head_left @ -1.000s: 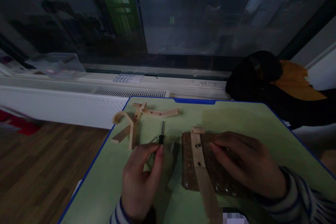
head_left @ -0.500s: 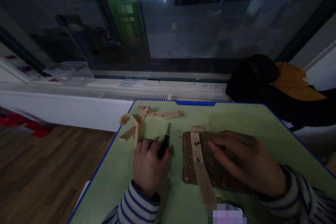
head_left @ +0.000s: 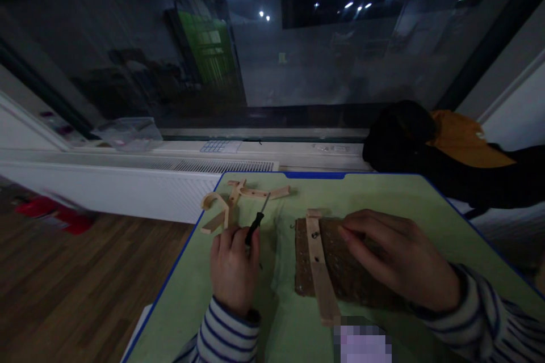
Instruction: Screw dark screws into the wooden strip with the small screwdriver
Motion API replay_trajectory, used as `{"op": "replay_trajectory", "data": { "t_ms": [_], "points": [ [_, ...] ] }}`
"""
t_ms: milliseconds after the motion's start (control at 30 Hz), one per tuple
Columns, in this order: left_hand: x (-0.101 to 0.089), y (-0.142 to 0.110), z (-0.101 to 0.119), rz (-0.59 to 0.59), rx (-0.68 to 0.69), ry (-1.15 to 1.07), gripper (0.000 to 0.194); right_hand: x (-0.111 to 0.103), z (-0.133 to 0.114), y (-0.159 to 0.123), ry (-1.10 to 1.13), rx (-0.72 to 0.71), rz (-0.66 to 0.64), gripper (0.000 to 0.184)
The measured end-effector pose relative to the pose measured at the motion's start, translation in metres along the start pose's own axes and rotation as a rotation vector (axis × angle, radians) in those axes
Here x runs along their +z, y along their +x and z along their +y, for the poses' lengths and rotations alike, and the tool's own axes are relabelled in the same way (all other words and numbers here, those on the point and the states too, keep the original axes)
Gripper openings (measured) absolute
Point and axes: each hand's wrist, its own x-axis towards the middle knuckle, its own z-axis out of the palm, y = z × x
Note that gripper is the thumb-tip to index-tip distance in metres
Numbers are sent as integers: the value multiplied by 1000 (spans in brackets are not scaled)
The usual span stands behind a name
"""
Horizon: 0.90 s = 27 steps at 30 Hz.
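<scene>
My left hand (head_left: 234,275) is closed around the black handle of a screwdriver (head_left: 257,221), whose metal shaft points forward and a little right. Just beyond it lie several curved pale wooden pieces (head_left: 233,198) with screw holes. A wooden strip (head_left: 321,278) rests across the left part of a brown board (head_left: 303,281). On the strip a small dark screw (head_left: 315,235) sits in the upper hole, and the lower hole is bare. Over the board's right side hovers my right hand (head_left: 395,261), thumb and forefinger pinched together. Whatever is between those fingertips is hidden.
The green table (head_left: 374,190) has a blue edge and stands against a radiator (head_left: 179,193) and window sill. Along the sill are a clear plastic box (head_left: 131,133) and dark clothing with an orange cap (head_left: 468,139). A blurred lilac patch (head_left: 364,343) is at the near edge.
The screwdriver has come up in my left hand and swung left, its shaft now slanting toward the wooden pieces. My right hand keeps its pinch in nearly the same place. The view has tilted slightly up.
</scene>
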Motion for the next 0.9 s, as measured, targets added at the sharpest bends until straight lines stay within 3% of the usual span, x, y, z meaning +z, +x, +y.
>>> {"op": "replay_trajectory", "data": {
  "t_ms": [200,400,500,667,900],
  "points": [
    [-7,-2,3,124,-101,-328,25,-5,-3,-1,-38,-32,33,7],
    [-28,7,30,-7,-138,-679,21,-6,-7,0,-151,-172,15,20],
    [-38,18,41,16,-151,-840,23,-7,-12,3,-176,-201,50,25],
    [-61,36,58,106,2,-917,24,-12,-20,8,-183,-212,117,28],
    [-79,40,88,-22,181,-996,29,-17,-24,8,-130,-180,160,35]
  ]
}}
